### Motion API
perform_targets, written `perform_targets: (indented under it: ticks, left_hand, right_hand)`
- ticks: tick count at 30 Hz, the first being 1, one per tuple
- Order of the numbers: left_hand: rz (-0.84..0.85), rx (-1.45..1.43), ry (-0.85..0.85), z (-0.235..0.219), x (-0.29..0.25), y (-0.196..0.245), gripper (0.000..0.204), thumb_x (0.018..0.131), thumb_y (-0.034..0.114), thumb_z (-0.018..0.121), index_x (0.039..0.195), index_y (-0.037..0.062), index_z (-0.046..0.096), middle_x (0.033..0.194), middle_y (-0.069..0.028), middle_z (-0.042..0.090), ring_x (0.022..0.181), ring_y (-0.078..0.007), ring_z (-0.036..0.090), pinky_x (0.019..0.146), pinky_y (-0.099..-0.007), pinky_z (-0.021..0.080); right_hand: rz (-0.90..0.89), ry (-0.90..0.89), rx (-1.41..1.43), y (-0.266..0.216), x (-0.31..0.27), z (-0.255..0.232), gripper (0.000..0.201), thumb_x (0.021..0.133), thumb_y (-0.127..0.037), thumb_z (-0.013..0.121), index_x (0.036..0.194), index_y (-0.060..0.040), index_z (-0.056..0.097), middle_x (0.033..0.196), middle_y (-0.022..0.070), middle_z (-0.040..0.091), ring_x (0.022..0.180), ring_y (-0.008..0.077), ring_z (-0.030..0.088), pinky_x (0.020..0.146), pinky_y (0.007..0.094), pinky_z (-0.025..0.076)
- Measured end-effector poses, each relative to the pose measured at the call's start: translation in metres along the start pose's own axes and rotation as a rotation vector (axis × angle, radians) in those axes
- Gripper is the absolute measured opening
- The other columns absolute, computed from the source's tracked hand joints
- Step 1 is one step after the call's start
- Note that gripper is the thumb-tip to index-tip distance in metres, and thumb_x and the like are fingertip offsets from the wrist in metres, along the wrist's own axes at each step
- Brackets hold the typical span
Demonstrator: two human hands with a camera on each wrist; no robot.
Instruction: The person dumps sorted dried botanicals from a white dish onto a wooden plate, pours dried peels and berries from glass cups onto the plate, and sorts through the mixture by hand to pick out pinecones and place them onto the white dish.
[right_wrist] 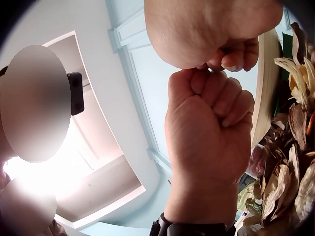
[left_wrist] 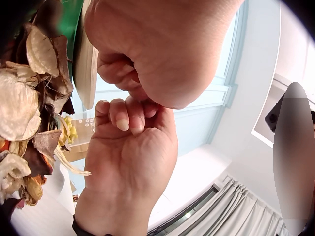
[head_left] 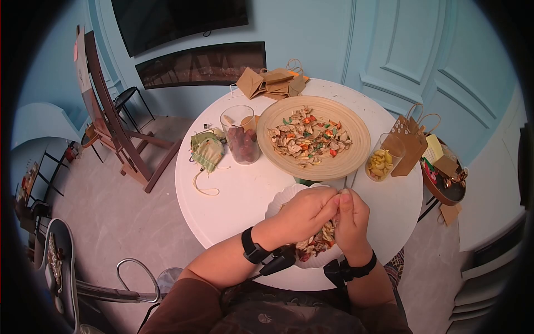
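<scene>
In the head view my left hand (head_left: pixel 303 214) and right hand (head_left: pixel 354 222) meet over a white scalloped bowl (head_left: pixel 273 208). Dried petals, or potpourri (head_left: pixel 316 246), fill the bowl. Both hands have curled fingers, with thumbs and fingertips pressed together around a thin grey strand (head_left: pixel 349 181) that sticks out beyond them; I cannot tell its kind. From the left wrist, the right hand (left_wrist: pixel 130 152) shows its curled fingertips against the left hand (left_wrist: pixel 162 49). Most of what they pinch is hidden by the fingers.
Beyond the bowl is a wide wooden plate (head_left: pixel 359 147) of potpourri. To its left stand a clear cup (head_left: pixel 242 146) of dark red pieces and a green drawstring pouch (head_left: pixel 208 151). A cup of yellow pieces (head_left: pixel 381 163) and paper bags (head_left: pixel 410 142) are at right; more paper bags (head_left: pixel 272 83) lie behind.
</scene>
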State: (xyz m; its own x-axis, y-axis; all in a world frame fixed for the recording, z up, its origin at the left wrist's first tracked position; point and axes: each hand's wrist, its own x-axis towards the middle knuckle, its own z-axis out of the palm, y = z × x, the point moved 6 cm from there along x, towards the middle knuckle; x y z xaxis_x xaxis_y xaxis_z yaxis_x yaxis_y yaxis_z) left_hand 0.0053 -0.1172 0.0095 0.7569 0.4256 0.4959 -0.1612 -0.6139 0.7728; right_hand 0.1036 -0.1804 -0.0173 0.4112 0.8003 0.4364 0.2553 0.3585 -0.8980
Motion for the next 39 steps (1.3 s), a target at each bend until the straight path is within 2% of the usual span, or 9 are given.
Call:
perform_targets:
  ticks: [8, 10, 16, 20, 22, 25, 33, 35, 39]
  left_hand:
    - [-0.073, -0.05, 0.017, -0.002, 0.002, -0.004, 0.029, 0.101, 0.018, 0.047, 0.08, -0.0012, 0.05, 0.07, -0.0163, 0.053, 0.062, -0.0285, 0.05, 0.061, -0.0368, 0.043]
    - [-0.119, -0.108, 0.003, -0.002, 0.001, -0.007, 0.031, 0.102, 0.02, 0.046, 0.08, -0.0012, 0.052, 0.069, -0.0105, 0.053, 0.064, -0.0193, 0.049, 0.062, -0.0332, 0.043]
    - [-0.217, -0.236, 0.047, -0.007, 0.0, -0.019, 0.032, 0.103, 0.023, 0.045, 0.081, 0.0007, 0.052, 0.07, 0.0006, 0.047, 0.07, -0.0094, 0.042, 0.064, -0.0275, 0.04]
    - [-0.215, -0.228, 0.023, -0.006, 0.0, -0.02, 0.032, 0.103, 0.023, 0.045, 0.082, 0.0008, 0.052, 0.07, 0.0001, 0.047, 0.069, -0.01, 0.042, 0.064, -0.0278, 0.04]
    - [-0.211, -0.207, -0.002, -0.006, 0.001, -0.015, 0.031, 0.103, 0.02, 0.044, 0.084, -0.0015, 0.056, 0.075, -0.0091, 0.059, 0.07, -0.0168, 0.055, 0.068, -0.0318, 0.046]
    - [-0.165, -0.205, 0.003, -0.006, 0.001, -0.01, 0.03, 0.103, 0.022, 0.045, 0.083, 0.001, 0.051, 0.07, -0.0029, 0.049, 0.067, -0.013, 0.043, 0.063, -0.0295, 0.041]
    - [-0.212, -0.32, -0.012, -0.007, 0.001, -0.013, 0.033, 0.104, 0.026, 0.043, 0.081, 0.0032, 0.051, 0.07, -0.0037, 0.051, 0.065, -0.0139, 0.045, 0.061, -0.0302, 0.041]
    - [-0.281, -0.439, -0.028, -0.007, 0.001, -0.016, 0.035, 0.105, 0.027, 0.042, 0.08, 0.0042, 0.051, 0.07, -0.0034, 0.052, 0.065, -0.0135, 0.045, 0.061, -0.0301, 0.041]
    - [-0.297, -0.478, -0.03, -0.002, 0.002, -0.02, 0.035, 0.108, 0.03, 0.039, 0.087, 0.0044, 0.051, 0.076, -0.0033, 0.056, 0.07, -0.0121, 0.057, 0.066, -0.0275, 0.046]
  right_hand:
    - [-0.013, -0.032, -0.069, 0.004, 0.003, -0.002, 0.036, 0.104, -0.027, 0.049, 0.081, 0.0004, 0.052, 0.067, 0.0043, 0.05, 0.064, 0.0109, 0.045, 0.058, 0.0284, 0.04]
    - [-0.012, -0.036, -0.04, 0.002, 0.003, -0.001, 0.034, 0.104, -0.026, 0.051, 0.083, 0.0001, 0.053, 0.068, 0.0038, 0.051, 0.065, 0.0102, 0.046, 0.059, 0.0273, 0.041]
    - [-0.036, -0.059, -0.037, -0.004, 0.003, 0.002, 0.025, 0.102, -0.022, 0.055, 0.089, 0.0, 0.055, 0.072, 0.003, 0.055, 0.067, 0.009, 0.049, 0.062, 0.0252, 0.043]
    - [-0.081, -0.045, -0.105, -0.008, 0.004, 0.002, 0.024, 0.103, -0.019, 0.052, 0.09, 0.0007, 0.055, 0.071, 0.0047, 0.055, 0.066, 0.0104, 0.049, 0.061, 0.0264, 0.043]
    - [-0.074, -0.045, -0.108, -0.005, 0.004, 0.001, 0.024, 0.103, -0.018, 0.051, 0.09, 0.0008, 0.054, 0.071, 0.005, 0.055, 0.065, 0.011, 0.049, 0.06, 0.0269, 0.043]
    - [-0.069, -0.047, -0.109, -0.005, 0.004, 0.002, 0.025, 0.104, -0.018, 0.049, 0.088, 0.0007, 0.053, 0.069, 0.0052, 0.054, 0.064, 0.0114, 0.049, 0.059, 0.0274, 0.042]
    - [-0.035, -0.042, -0.08, -0.005, 0.009, -0.004, 0.027, 0.105, -0.02, 0.048, 0.086, -0.0009, 0.052, 0.068, 0.0022, 0.052, 0.063, 0.0096, 0.047, 0.059, 0.0259, 0.04]
    - [0.172, -0.208, 0.125, 0.012, 0.015, -0.005, 0.03, 0.105, -0.023, 0.046, 0.085, -0.0023, 0.053, 0.07, 0.0002, 0.052, 0.065, 0.0083, 0.048, 0.06, 0.0241, 0.04]
    - [0.261, -0.397, 0.247, 0.013, 0.014, -0.001, 0.031, 0.106, -0.026, 0.045, 0.086, -0.0032, 0.054, 0.072, -0.0004, 0.052, 0.066, 0.0074, 0.049, 0.062, 0.0222, 0.04]
